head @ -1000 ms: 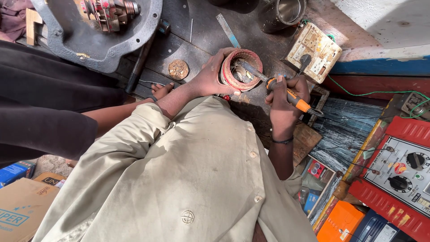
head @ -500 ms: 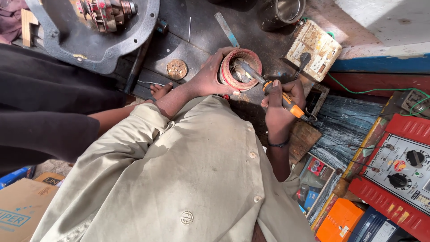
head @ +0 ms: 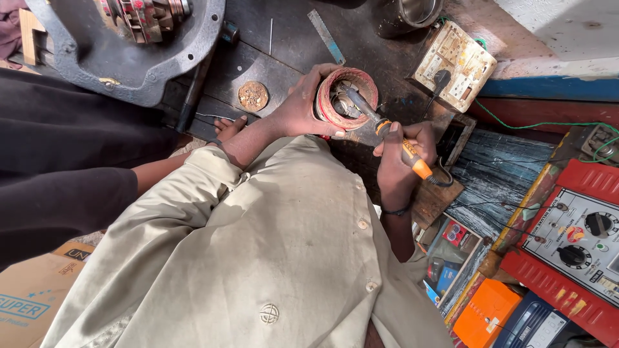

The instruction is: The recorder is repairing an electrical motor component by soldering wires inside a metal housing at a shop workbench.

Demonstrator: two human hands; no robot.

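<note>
The left hand (head: 298, 106) was wrapped around the outside of a round coil ring (head: 343, 96), a short cylinder with reddish winding on its rim and metal parts inside, and it held this ring firmly on the dark workbench (head: 271, 55). The right hand (head: 398, 154) was clenched around the orange and black handle of a soldering iron (head: 387, 132), and the metal tip of the iron reached down into the opening of the ring (whether it touched the metal inside, I cannot tell). The black cord of the iron curled just beside the right wrist.

Near the left hand, a small rusty disc (head: 253, 95) lay flat on the bench. Further to the left, a large grey metal housing (head: 122, 55) stood on the bench. A worn socket board (head: 455, 63) with a black plug lay beyond the ring, and a red meter box (head: 574, 241) with black knobs was well apart, on the right side.
</note>
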